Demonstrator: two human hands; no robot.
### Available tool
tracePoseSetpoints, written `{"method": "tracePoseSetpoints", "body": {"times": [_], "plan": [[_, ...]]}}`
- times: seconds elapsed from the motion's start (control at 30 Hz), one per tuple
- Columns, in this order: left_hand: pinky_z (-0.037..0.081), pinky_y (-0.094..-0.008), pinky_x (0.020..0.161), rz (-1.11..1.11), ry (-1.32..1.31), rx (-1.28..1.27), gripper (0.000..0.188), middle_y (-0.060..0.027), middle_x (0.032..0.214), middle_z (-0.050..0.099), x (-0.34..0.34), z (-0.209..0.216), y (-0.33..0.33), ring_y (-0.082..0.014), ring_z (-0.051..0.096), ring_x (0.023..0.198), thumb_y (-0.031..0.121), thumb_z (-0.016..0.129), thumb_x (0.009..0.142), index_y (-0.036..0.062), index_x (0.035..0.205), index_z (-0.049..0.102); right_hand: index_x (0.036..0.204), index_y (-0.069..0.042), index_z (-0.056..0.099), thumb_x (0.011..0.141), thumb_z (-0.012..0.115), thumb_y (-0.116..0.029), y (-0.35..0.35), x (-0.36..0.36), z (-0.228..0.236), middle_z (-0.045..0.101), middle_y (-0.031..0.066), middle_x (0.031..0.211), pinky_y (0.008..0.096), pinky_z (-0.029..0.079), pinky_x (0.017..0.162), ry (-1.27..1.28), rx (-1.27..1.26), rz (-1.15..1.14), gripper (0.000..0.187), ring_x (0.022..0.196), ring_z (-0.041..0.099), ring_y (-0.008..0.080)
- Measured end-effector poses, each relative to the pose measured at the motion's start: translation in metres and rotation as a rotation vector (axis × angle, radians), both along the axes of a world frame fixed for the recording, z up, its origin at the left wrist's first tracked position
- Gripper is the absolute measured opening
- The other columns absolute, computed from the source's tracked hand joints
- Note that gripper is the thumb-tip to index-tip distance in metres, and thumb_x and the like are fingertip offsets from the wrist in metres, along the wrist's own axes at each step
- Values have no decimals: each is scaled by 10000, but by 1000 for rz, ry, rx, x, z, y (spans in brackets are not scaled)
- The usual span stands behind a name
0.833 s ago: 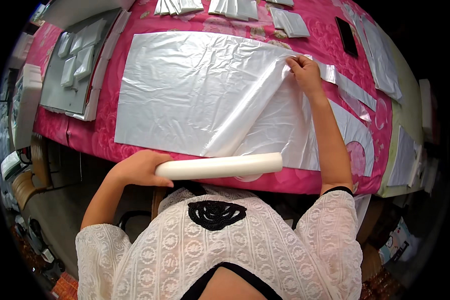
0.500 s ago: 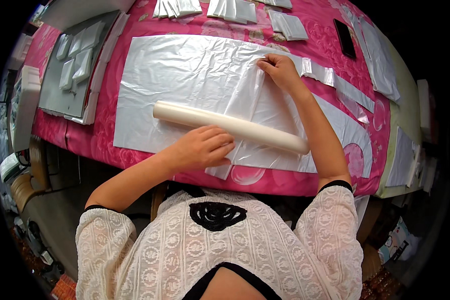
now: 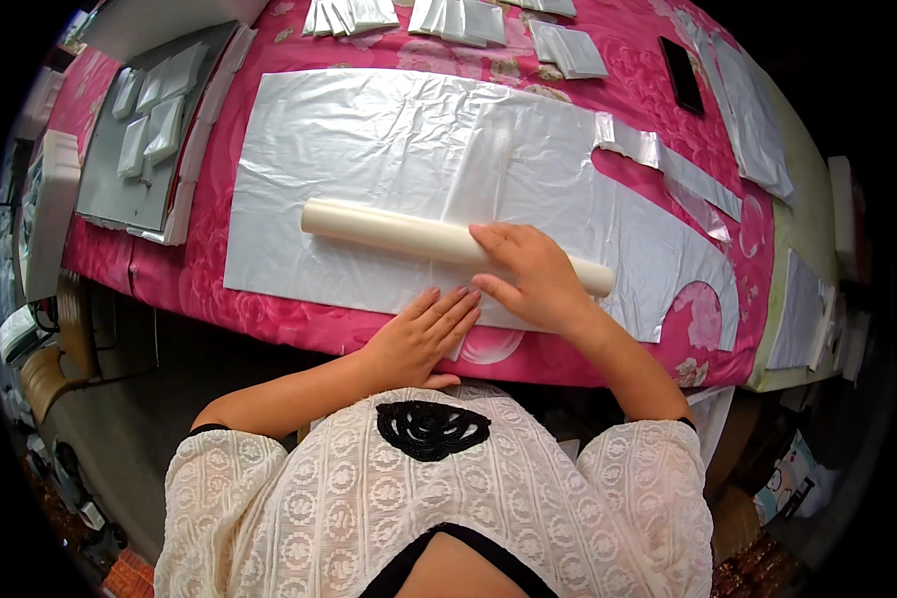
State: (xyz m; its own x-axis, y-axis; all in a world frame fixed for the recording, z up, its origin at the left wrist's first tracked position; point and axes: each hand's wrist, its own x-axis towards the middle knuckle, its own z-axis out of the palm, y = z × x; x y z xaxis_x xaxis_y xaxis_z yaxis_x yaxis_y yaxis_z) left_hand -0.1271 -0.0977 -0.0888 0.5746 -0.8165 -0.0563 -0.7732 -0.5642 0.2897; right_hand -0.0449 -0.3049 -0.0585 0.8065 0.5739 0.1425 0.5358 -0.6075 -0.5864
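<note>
A stack of silvery-white plastic carrier bags (image 3: 349, 130) lies flat and creased, with cut-out handles at its right end. Across it, slightly slanted, rests a smooth white tube (image 3: 384, 228). My right hand (image 3: 528, 271) is over the tube's right half, fingers on top and thumb on the near side, gripping it. At the near edge of the bags my left hand (image 3: 424, 334) lies flat with its fingers stretched out, below the tube and close to my right thumb. A narrow folded strip of plastic (image 3: 478, 174) runs under the tube toward my left hand.
Folded white packets (image 3: 458, 22) sit along the far side of the pink tablecloth (image 3: 628, 80). A black phone (image 3: 681, 75) lies at the far right, beside more flat bags (image 3: 752, 120). On the left, a grey board (image 3: 120, 189) carries several small packets.
My right hand has let go of the plastic at the far edge and come back onto the tube. My left hand has moved nearer to me and flattened. The lifted plastic now lies down.
</note>
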Motion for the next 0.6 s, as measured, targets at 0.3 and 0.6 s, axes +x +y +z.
{"method": "tracePoseSetpoints", "body": {"times": [0.3,0.6], "plan": [[149,-455,1106,2,20,6,857,-194,1464,232,-3,1,-3,-314,196,1372,508,600,746,1,1374,311,1242,-107,535,788,629,-120,-88,57,-7,592,86,1114,371,444,838,-222,-161,-570,464,975,539,293],[180,-468,1102,105,-52,-25,782,-193,1438,283,-20,-11,-12,-305,226,1361,402,605,741,8,1362,337,1136,-126,610,668,663,-25,-36,-14,10,605,54,1107,381,408,896,-94,-77,60,482,1004,547,245]]}}
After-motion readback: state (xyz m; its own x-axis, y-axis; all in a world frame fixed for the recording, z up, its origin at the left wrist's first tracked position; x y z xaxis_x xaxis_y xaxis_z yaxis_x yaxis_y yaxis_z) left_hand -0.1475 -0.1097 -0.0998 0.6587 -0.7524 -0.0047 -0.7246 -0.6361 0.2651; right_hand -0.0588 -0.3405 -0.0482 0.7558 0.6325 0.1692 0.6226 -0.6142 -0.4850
